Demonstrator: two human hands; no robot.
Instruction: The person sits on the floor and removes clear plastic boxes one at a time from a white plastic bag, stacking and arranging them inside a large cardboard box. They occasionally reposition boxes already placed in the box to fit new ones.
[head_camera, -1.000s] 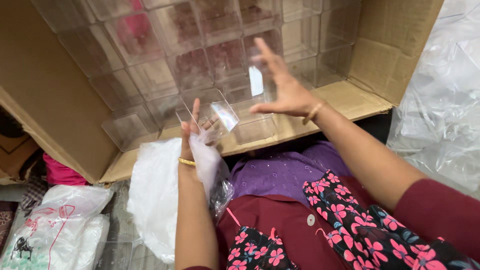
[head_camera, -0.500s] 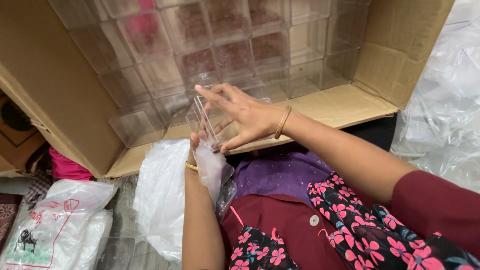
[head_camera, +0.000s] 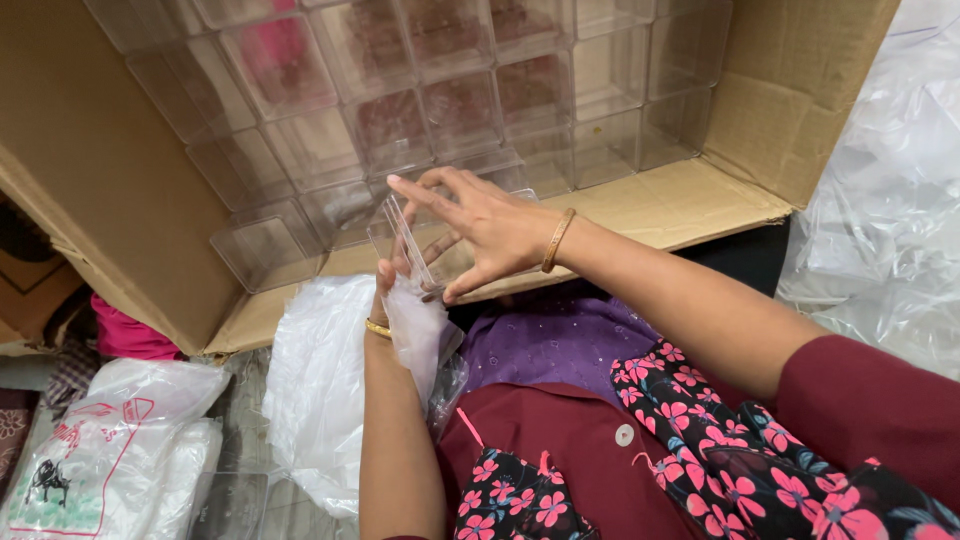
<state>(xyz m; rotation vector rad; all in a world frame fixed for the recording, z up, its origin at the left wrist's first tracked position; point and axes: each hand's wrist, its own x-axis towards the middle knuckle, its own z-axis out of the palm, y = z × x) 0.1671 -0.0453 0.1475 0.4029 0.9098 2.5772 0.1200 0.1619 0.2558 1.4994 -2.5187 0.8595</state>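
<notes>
Where the open cardboard carton lies tipped on its side, its inside is packed with clear plastic boxes, square and hard-walled, stacked in rows against its back; an exact count cannot be made through the glare, though well over a dozen show. Some of them show reddish-brown shapes through their walls, too blurred to tell what they are. One more clear plastic box is held just in front of the carton's lower front flap. The right hand curls over this box from above, fingers bent around its top edge and thumb pressed at its near side. The left hand comes up from below, its fingers closed on a thin translucent plastic bag that hangs crumpled beneath the box. Each wrist wears one gold-coloured bangle. A white plastic sheet lies bunched beside the left forearm, and one white printed bag rests at the lower left corner.
</notes>
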